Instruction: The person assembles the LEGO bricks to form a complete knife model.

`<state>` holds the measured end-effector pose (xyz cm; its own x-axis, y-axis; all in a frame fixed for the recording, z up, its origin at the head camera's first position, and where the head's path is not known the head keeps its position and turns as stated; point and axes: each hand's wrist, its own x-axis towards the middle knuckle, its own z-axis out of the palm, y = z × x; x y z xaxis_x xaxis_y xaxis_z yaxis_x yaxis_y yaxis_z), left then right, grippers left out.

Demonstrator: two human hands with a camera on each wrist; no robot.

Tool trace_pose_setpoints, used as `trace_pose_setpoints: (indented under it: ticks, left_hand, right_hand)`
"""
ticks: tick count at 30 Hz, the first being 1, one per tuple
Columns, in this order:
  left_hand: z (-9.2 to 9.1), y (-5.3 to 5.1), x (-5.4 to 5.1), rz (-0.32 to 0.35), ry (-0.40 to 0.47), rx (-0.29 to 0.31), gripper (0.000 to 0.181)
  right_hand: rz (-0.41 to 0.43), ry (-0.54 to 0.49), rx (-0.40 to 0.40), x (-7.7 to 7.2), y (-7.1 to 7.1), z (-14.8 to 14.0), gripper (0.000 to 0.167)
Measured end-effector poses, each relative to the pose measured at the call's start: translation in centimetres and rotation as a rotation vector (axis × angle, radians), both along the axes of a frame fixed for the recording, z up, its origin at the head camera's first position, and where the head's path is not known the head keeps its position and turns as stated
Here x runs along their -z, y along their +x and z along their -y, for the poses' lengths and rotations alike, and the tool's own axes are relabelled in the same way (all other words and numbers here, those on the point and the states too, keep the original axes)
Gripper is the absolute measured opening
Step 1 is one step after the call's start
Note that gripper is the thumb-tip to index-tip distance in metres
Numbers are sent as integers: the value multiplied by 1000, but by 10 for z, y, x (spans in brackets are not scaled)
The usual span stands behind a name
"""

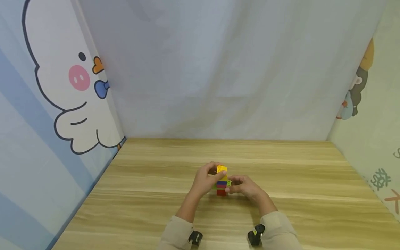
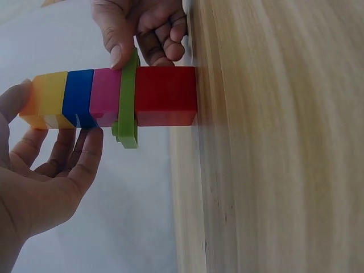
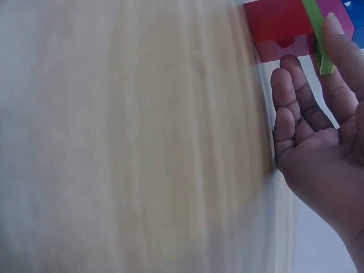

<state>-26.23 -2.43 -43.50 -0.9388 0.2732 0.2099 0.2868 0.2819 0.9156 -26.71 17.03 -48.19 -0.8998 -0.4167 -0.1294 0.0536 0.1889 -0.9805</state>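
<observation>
A tower of toy building blocks stands upright on the wooden table [image 1: 140, 208]. From the bottom it has a red block [image 2: 165, 96], a thin green plate [image 2: 128, 105] that juts out on both sides, a pink block [image 2: 105, 94], a blue block [image 2: 78, 94] and yellow-orange blocks [image 2: 52, 94] on top. My left hand [image 1: 203, 182] grips the yellow-orange top between thumb and fingers. On the right side, my right hand [image 1: 248, 189] pinches the end of the green plate, its thumb [image 3: 335, 34] close to the pink block. The lower fingers of that hand curl loosely beside the red block.
A pale curtain [image 1: 218, 69] hangs along the table's back edge. Printed cloth walls stand at the left, with a cartoon duck [image 1: 62, 80], and at the right [image 1: 375, 139]. Black wrist devices [image 1: 195, 238] sit at both sleeves.
</observation>
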Motion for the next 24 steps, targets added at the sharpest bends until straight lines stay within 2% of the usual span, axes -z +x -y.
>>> trace_pose_setpoints:
  ticks: [9,17,24]
  left_hand:
    - [4,6,0,1,30,23,36]
    - [3,1,2,-84,17,35,37]
    - [1,-5,7,-107,25,2,39]
  right_hand:
    - [-7,12,-9,-1,5,2,55]
    - [-22,18,18,-5,3,2,58]
    - [-33,10,10,-4,2,1,54]
